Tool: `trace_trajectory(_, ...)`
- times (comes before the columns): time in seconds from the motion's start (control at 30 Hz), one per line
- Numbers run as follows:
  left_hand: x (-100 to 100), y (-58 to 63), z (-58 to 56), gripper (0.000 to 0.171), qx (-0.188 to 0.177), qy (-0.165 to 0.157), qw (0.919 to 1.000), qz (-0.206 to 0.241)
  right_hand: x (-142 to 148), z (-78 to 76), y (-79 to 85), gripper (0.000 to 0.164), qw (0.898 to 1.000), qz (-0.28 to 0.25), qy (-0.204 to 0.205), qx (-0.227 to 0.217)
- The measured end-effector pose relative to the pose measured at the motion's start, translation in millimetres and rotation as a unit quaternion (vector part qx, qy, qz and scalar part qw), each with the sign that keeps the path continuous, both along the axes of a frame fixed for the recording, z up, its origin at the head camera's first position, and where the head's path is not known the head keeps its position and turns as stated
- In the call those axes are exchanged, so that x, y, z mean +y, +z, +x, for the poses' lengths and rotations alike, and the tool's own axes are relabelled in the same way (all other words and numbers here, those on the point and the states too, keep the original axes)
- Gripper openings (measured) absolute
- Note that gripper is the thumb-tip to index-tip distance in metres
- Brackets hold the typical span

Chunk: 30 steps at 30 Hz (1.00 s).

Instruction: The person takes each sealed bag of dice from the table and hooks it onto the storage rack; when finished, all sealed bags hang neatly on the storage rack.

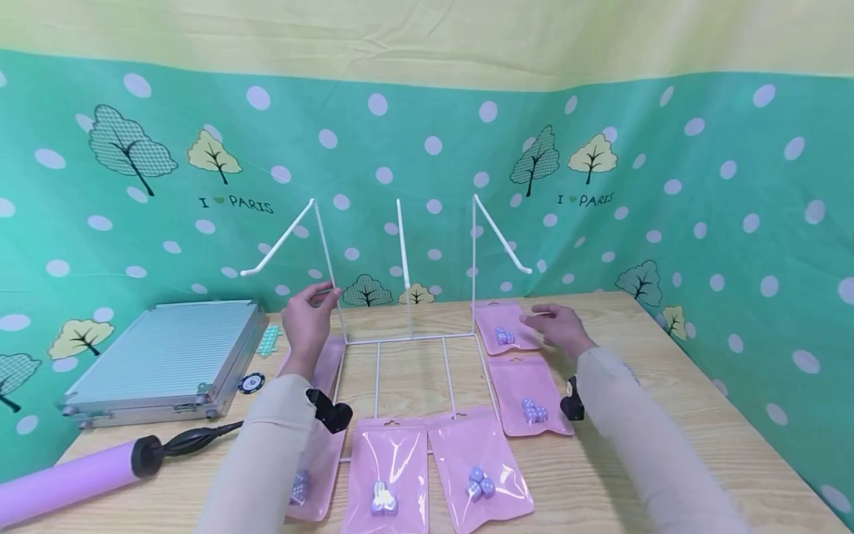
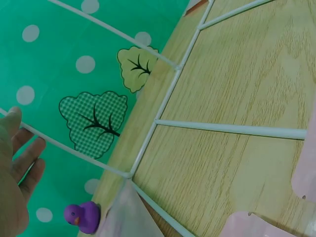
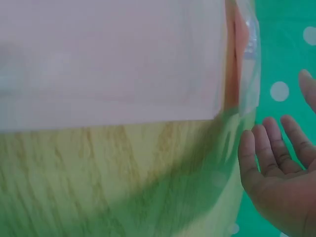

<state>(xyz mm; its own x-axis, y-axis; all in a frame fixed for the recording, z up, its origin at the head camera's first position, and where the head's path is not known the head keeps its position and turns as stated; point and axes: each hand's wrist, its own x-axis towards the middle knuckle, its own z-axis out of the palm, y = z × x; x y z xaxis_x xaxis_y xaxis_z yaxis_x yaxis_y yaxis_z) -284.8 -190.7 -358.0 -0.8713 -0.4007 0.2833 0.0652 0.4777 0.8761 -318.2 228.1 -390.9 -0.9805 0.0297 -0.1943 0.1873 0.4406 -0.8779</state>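
A white wire rack (image 1: pixel 410 340) stands on the table, its uprights ending in bent hooks. My left hand (image 1: pixel 310 324) pinches its left upright; in the left wrist view the wire (image 2: pixel 74 147) passes between thumb and fingers. The right hand (image 1: pixel 562 326) has its fingers extended beside the upper right pink pouch (image 1: pixel 492 319), fingertips right at its edge. In the right wrist view that hand (image 3: pixel 284 173) holds nothing. Below lies another pink pouch (image 1: pixel 523 382). Two more pouches, a middle one (image 1: pixel 394 452) and a right one (image 1: pixel 477 441), lie at the front with lilac dice inside.
A further pouch (image 1: pixel 323 460) lies partly under my left forearm. Leftward are a silver case (image 1: pixel 167 356), a poker chip (image 1: pixel 251 383), a green textured piece (image 1: pixel 268 340) and a purple pump (image 1: pixel 73 475). A purple rubber duck (image 2: pixel 89 217) sits near the rack. Behind hangs a green dotted curtain (image 1: pixel 427 163).
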Motion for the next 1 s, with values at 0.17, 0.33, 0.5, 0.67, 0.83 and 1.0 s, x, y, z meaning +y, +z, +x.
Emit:
trace_trajectory(0.17, -2, -0.8, -1.2, 0.032, 0.003, 0.003, 1.0, -0.001, -3, -1.8, -4.3, 0.069, 0.999, 0.027, -0.011, -0.015)
trace_trajectory(0.33, -3, -0.2, -2.3, 0.032, -0.003, 0.006, 1.0, -0.002, -6, -2.8, -7.9, 0.068, 0.997, 0.074, -0.008, -0.019)
trace_trajectory(0.5, -4, 1.4, -2.6, 0.03, 0.001, 0.009, 0.9999, -0.006, -13, -2.1, -7.1, 0.068, 0.995, 0.101, -0.011, -0.018)
trace_trajectory(0.67, -3, 2.7, -2.6, 0.028, -0.005, 0.009, 0.9999, -0.003, -20, -2.0, -5.0, 0.068, 0.992, 0.125, -0.018, -0.026)
trace_trajectory(0.83, -2, 2.3, -2.9, 0.028, -0.013, 0.008, 0.9999, -0.004, -24, -3.8, -5.5, 0.067, 0.99, 0.128, -0.035, -0.048)
trace_trajectory(1.0, -2, 1.0, -4.8, 0.029, -0.02, 0.006, 0.9997, -0.01, -22, -5.1, -7.9, 0.067, 0.99, 0.121, -0.038, -0.057)
